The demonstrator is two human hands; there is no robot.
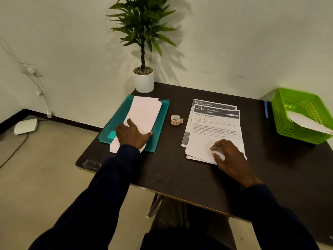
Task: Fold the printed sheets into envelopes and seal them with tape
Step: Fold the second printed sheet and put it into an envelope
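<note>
The step in hand is judged to be the taking of one sheet from the printed sheets [214,130], which lie on the worktop [180,170] just right of the tape roll [176,120]. The right hand [229,154] is set on the stack's near edge, on the side away from the tape roll, with its fingers [216,147] bent onto the top sheet; whether the sheet is actually pinched cannot be told. Only the top sheet should be peeled up at its near corner, so that the ones beneath are not dragged askew.

The left hand [132,135] is laid flat, fingers straight, on a pile of narrow white folded papers [144,112] left of the tape roll, on a teal folder [164,110].

The sheets' long axis runs from near to far past the tape roll, slightly fanned. Their dark headers point to the far end, so the print is read upright from the seat.
</note>
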